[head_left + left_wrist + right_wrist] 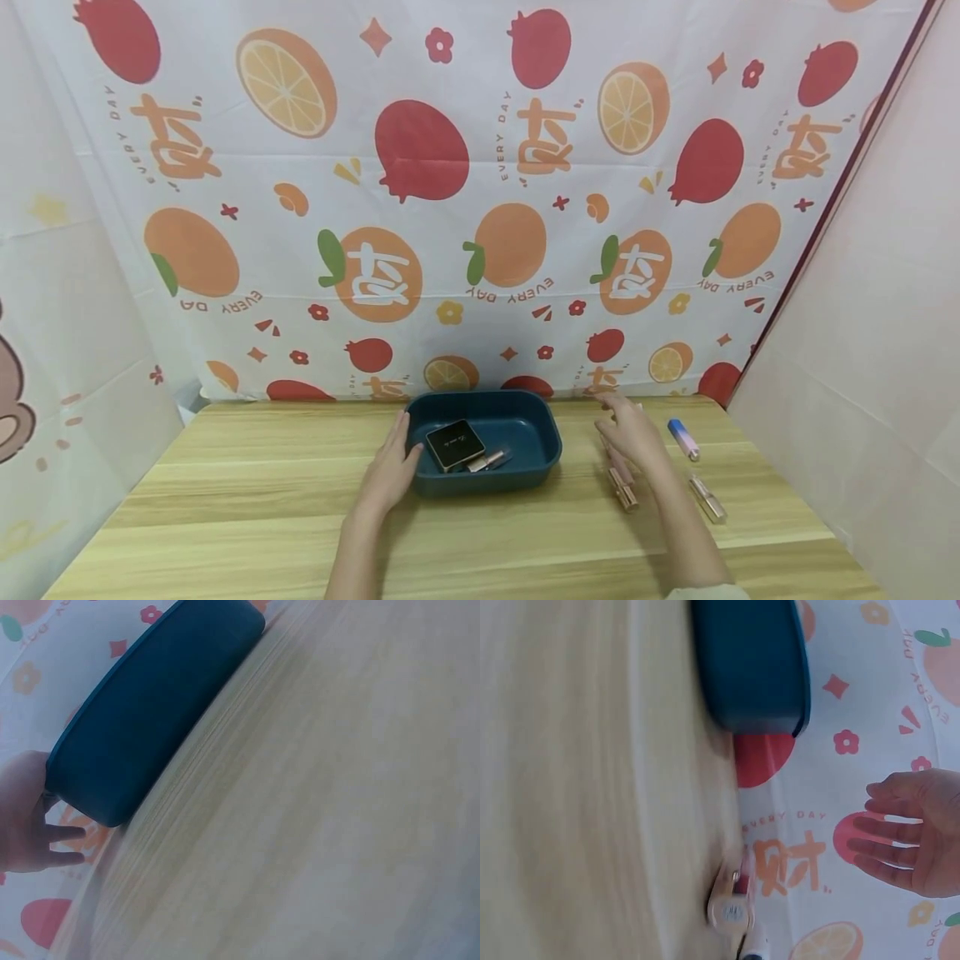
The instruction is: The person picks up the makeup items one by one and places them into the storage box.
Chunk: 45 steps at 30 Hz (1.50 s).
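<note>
A white fabric backdrop (pixel 465 50) printed with oranges and red fruit hangs behind a table (pixel 247 508) with a pale, wood-grain top. Just left of the lower centre of the frame stands one dark teal bin (pixel 487 481), smooth and rounded at the corners, its long axis running left to right and its opening facing up. Inside lie two things: a square, glossy black case (pixel 455 444) with a thin pale edge, turned askew, and a slim gold-and-clear tube (pixel 487 461), its long axis rising slightly to the right.

The left hand (pixel 392 467) rests against the bin's left end, its visible fingers mostly straight. The right hand (pixel 633 431), right of the bin, is relaxed and holds nothing, fingers spread apart.

At least four tubes lie at lower right, all slanting from upper left to lower right: a rose-gold tube (pixel 622 490), a pink tube (pixel 619 462) partly hidden by the right arm, a blue-to-pink tube (pixel 683 439) with its blue end upper left, and a clear-and-gold tube (pixel 707 500).
</note>
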Each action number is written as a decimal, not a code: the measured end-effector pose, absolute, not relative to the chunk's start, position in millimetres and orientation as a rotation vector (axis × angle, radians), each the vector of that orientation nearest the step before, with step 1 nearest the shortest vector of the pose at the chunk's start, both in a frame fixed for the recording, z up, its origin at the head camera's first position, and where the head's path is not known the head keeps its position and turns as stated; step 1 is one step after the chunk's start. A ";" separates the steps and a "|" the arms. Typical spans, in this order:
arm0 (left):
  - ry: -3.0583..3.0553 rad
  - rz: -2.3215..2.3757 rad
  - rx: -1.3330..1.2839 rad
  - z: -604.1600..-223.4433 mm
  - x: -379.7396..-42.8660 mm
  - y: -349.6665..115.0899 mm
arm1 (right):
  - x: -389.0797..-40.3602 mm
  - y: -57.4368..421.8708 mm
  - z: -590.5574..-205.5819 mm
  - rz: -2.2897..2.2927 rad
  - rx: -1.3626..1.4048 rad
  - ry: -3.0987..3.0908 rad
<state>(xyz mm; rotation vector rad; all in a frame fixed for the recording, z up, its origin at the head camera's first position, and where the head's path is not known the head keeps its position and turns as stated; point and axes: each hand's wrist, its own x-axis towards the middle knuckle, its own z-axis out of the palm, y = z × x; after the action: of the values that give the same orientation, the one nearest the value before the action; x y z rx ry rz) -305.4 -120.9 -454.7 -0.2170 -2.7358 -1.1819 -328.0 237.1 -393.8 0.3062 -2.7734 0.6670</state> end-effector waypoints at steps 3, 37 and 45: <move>-2.731 -1.183 -0.221 -454.9 -305.4 -122.4 | -325.0 239.7 -397.6 0.598 0.316 -2.793; -2.669 -1.278 -0.247 -457.6 -304.0 -122.2 | -289.4 246.6 -429.6 0.286 0.296 -3.090; -2.670 -1.287 -0.240 -456.5 -303.1 -122.9 | -286.1 236.3 -431.3 0.220 0.237 -3.083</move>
<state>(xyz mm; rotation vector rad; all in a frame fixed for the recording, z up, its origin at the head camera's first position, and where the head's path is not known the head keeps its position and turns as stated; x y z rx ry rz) -303.1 -122.9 -456.5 -0.2398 -2.6704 -1.2869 -286.1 236.3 -431.3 0.2373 -3.0825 0.2203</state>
